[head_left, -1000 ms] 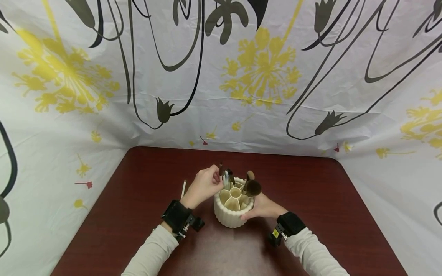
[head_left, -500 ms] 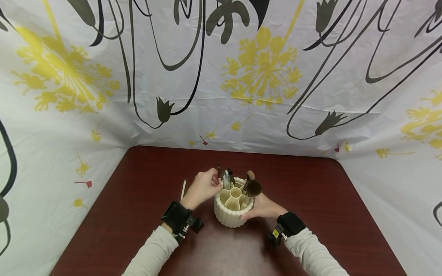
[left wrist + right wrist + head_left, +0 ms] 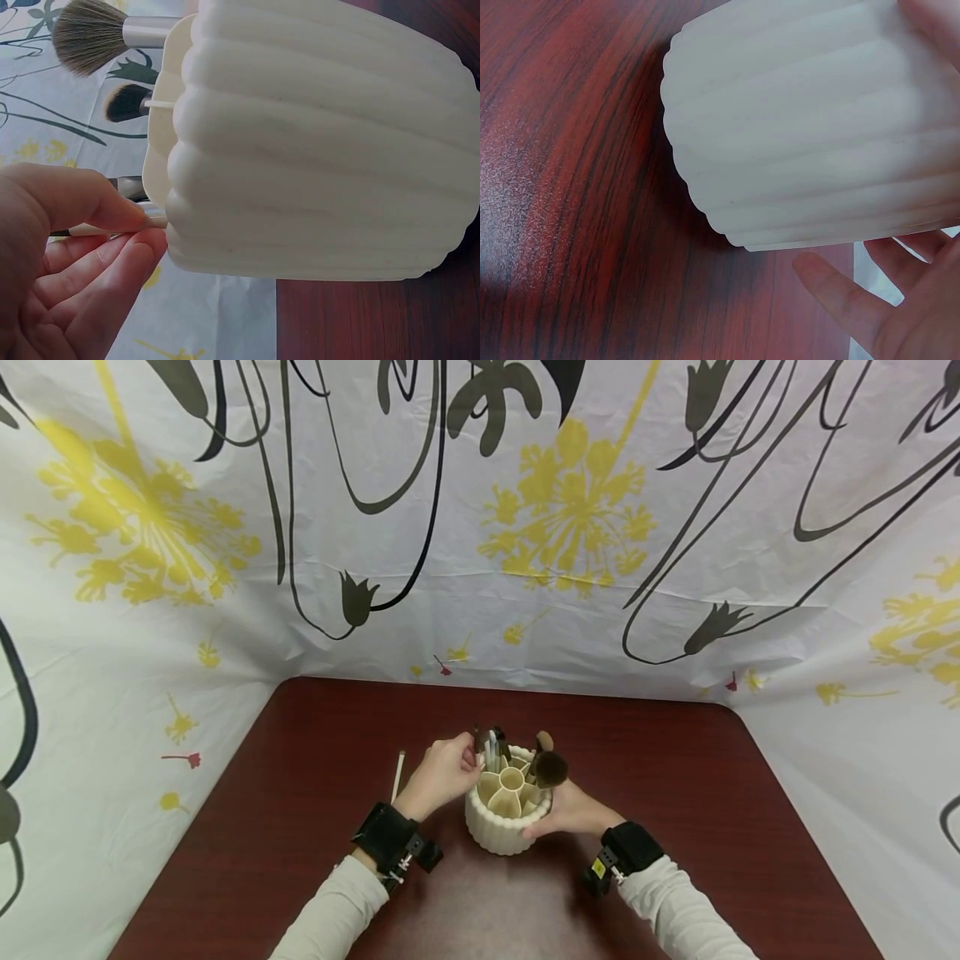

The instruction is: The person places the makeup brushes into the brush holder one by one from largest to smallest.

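Observation:
A cream, ribbed makeup brush holder (image 3: pixel 501 833) with petal-shaped compartments stands upright on the table. My left hand (image 3: pixel 441 777) is at its left rim, and in the left wrist view the thumb and fingers pinch a thin makeup brush (image 3: pixel 156 222) at the rim. How deep that brush sits in the holder is hidden. My right hand (image 3: pixel 573 810) holds the holder's right side, thumb on the near face and fingers behind. Large fluffy brushes (image 3: pixel 551 769) stand on the holder's right, and slim brushes (image 3: pixel 492 750) stand at the back left.
A thin pale stick-like brush (image 3: pixel 397 777) lies on the dark red-brown table (image 3: pixel 675 777), left of my left hand. A white cloth (image 3: pixel 465 543) with yellow and grey flowers hangs behind and at both sides of the table.
My left hand has moved slightly down and left, and the brush in its fingers has come lower at the holder's rim. The right hand and holder stay still.

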{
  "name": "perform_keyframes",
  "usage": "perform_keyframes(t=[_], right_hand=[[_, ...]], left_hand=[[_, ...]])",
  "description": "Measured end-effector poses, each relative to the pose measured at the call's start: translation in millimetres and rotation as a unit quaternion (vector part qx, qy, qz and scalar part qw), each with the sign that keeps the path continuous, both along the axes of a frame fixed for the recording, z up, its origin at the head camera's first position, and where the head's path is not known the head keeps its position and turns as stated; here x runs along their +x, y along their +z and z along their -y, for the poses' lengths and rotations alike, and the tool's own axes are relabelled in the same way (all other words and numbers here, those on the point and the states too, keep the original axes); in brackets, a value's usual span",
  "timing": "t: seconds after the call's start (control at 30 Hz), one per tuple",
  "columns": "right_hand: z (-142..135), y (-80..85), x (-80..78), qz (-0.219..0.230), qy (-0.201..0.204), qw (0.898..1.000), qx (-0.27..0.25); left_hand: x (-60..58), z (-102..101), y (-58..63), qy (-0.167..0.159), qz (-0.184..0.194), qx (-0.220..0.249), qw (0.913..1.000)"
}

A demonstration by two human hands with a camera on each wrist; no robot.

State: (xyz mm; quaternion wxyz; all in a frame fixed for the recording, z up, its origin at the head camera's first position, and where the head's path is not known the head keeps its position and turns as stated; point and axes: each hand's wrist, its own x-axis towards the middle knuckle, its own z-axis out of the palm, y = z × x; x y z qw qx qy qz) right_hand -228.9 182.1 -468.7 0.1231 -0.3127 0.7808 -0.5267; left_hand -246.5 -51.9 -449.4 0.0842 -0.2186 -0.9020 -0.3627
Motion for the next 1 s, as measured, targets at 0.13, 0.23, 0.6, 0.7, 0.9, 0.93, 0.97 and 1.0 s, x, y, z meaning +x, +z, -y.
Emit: perform_keyframes(t=[0.13, 0.23, 0.6, 0.7, 0.9, 0.93, 0.97, 1.0], right_hand=[[-0.6, -3.7, -1.6, -0.002, 0.001, 1.0, -0.005], [-1.4, -9.5, -3.8, -0.01, 0.005, 1.0, -0.014], [-0.8, -10.6, -5.2, -0.013, 0.018, 1.0, -0.02], [0.8, -3.8, -2.2, -0.015, 0.024, 0.999, -0.022], [1.5, -1.2, 0.0, -0.009, 0.021, 0.999, -0.024], [1.3, -1.8, 0.1, -0.009, 0.019, 0.999, -0.025], [1.3, -2.0, 0.0, -0.01, 0.017, 0.999, -0.026], [1.2, -2.2, 0.1, -0.012, 0.017, 0.999, -0.028]], left_hand=[[0.7, -0.7, -0.9, 0.004, -0.003, -0.016, 0.9999], [0.9, -0.8, -1.9, 0.003, 0.003, -0.026, 0.9997], [2.7, 2.8, -1.2, -0.013, 0.041, -0.013, 0.999], [2.7, 7.2, -0.1, -0.012, 0.057, -0.008, 0.9983], [0.9, 17.2, 0.5, 0.038, 0.091, 0.007, 0.9951], [0.1, 18.7, 0.6, 0.048, 0.091, 0.006, 0.9946], [-0.8, 20.1, 0.8, 0.057, 0.09, 0.004, 0.9943], [-2.0, 21.6, 0.8, 0.062, 0.086, 0.0, 0.9943]])
